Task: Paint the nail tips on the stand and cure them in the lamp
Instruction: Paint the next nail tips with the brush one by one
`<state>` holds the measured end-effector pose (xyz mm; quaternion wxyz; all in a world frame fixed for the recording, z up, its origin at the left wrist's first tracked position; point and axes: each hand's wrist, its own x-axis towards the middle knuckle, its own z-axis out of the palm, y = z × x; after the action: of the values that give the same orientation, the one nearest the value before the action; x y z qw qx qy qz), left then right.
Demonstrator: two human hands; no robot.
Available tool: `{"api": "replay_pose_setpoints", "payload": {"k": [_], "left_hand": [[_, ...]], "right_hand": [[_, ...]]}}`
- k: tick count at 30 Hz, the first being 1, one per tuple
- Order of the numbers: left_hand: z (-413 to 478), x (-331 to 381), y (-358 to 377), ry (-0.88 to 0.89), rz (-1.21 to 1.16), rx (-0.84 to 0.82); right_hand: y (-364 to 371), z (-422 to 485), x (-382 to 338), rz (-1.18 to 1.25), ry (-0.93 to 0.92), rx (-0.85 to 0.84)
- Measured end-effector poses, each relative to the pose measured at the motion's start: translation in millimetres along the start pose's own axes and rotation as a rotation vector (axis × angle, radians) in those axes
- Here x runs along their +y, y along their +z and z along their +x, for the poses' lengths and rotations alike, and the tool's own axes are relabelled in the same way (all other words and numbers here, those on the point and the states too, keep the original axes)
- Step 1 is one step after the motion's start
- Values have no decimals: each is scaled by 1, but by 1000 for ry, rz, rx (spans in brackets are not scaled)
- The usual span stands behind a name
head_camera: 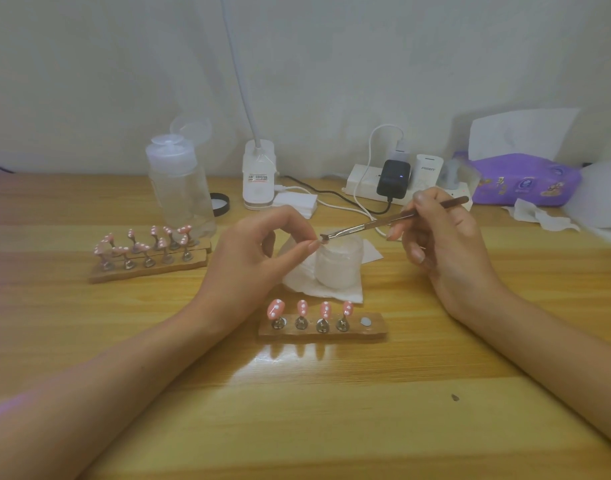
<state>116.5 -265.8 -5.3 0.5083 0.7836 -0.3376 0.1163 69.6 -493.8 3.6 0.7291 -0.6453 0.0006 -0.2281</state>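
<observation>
left hand (259, 251) 11 o'clock of stand (376, 333), pinching small piece (318, 240) over jar (338, 268) | right hand (446, 244) 1 o'clock, fingers clamped on metal tool (376, 225) | four pink nail tips (302, 307) on stand

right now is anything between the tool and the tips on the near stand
Nothing visible does. The tool, held by the right hand, has its end over the jar, which sits just behind the near stand. The four tips on it have nothing in front of or over them.
</observation>
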Motion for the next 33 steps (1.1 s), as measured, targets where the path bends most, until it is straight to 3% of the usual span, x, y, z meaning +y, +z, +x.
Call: {"api": "replay_pose_setpoints", "payload": {"k": [4, 33], "left_hand": [[0, 0, 0, 4, -7, 1], [1, -1, 0, 6, 1, 6]], "right_hand": [[-1, 0, 0, 4, 27, 52], [0, -1, -2, 36, -4, -16]]}}
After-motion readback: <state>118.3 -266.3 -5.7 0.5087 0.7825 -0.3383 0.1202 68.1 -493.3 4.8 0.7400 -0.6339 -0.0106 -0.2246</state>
